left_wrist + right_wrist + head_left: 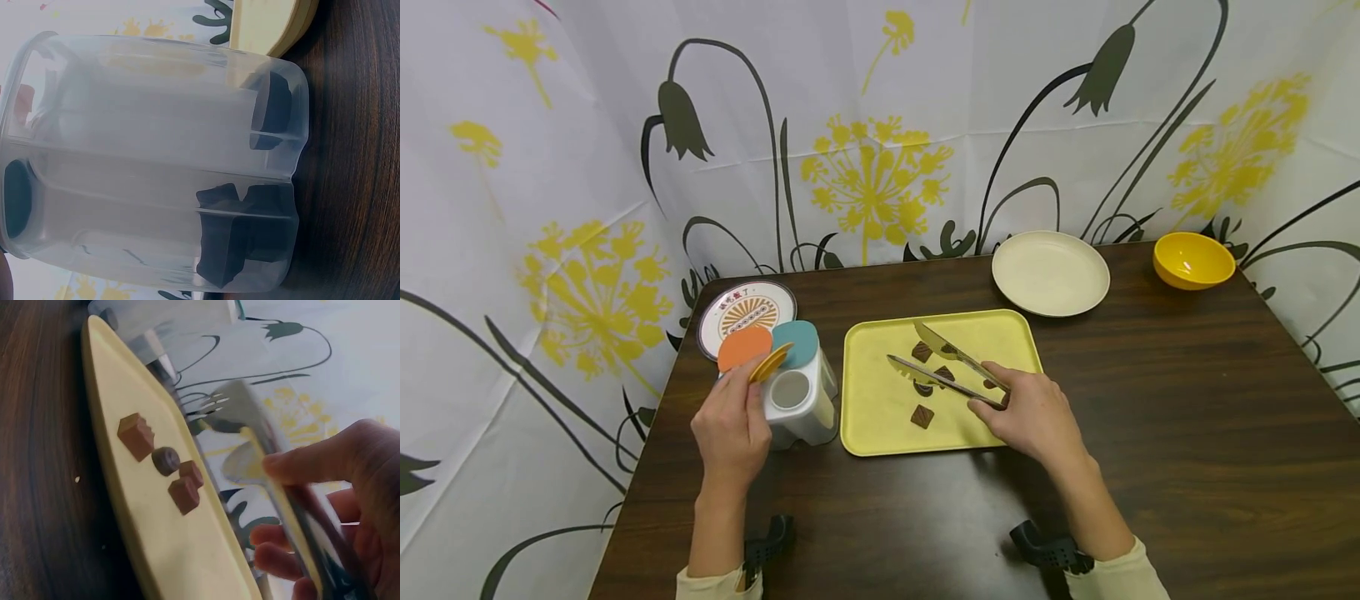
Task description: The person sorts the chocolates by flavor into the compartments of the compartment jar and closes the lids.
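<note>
My left hand (730, 421) pinches a yellow-orange lid (771, 363), raised and tilted over the uncovered round opening of a white, translucent multi-compartment container (812, 400). Its orange lid (743, 346) and teal lid (796, 342) lie flat on top. Through the container's wall, several dark pieces (222, 244) show at the bottom in the left wrist view. My right hand (1037, 417) grips metal tongs (275, 462), their arms spread above the yellow tray (880, 437). Several chocolates, among them a square one (922, 416) and a round dark one (165, 460), lie on the tray below the tongs.
Behind the container lies a patterned white plate (711, 329) near the table's left edge. A cream plate (1051, 273) and a yellow bowl (1193, 262) stand at the back right. A flower-printed cloth (880, 83) hangs behind the dark wooden table (1187, 433).
</note>
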`<act>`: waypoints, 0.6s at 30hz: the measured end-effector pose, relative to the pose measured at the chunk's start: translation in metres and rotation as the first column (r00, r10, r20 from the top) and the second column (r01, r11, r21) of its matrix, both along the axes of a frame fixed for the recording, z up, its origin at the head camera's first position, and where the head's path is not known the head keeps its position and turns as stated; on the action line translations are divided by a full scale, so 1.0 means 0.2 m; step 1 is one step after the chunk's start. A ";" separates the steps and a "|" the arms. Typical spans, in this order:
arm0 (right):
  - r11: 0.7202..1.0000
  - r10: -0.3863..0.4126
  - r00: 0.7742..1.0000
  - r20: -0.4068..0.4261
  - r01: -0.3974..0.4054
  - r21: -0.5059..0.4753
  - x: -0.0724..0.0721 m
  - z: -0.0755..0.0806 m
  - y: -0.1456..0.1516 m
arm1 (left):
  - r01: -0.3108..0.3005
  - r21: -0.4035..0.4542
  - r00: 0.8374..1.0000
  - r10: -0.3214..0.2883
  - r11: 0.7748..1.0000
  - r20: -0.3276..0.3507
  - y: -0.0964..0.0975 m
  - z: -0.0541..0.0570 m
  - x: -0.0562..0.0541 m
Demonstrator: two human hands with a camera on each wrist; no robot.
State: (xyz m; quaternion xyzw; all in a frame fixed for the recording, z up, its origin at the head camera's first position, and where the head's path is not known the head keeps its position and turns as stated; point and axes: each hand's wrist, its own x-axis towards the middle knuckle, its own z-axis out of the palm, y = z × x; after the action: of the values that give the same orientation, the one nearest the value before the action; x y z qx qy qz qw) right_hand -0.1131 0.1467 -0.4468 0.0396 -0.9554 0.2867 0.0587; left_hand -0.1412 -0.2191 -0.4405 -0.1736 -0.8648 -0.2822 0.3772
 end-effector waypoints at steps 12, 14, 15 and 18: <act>0.992 0.073 0.997 0.010 -0.073 0.099 0.03 -0.06 -0.02 | -0.004 0.003 1.000 0.004 1.000 -0.005 0.00 0.00 0.00; 0.990 0.071 0.997 0.008 -0.071 0.122 0.03 -0.07 -0.03 | -0.005 0.000 1.000 0.005 1.000 -0.005 0.00 0.00 0.00; 0.989 0.067 0.998 0.009 -0.067 0.134 0.03 -0.07 -0.03 | -0.004 0.000 1.000 0.004 1.000 -0.006 0.00 0.00 0.00; 0.986 0.051 0.999 0.007 -0.051 0.160 0.03 -0.07 -0.04 | -0.002 0.002 1.000 0.002 1.000 -0.007 0.00 0.00 0.00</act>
State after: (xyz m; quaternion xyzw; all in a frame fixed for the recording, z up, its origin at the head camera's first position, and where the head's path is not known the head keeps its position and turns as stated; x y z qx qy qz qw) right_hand -0.1067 0.1397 -0.4615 0.0682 -0.9741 0.2104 0.0468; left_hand -0.1412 -0.2181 -0.4406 -0.1732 -0.8635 -0.2820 0.3805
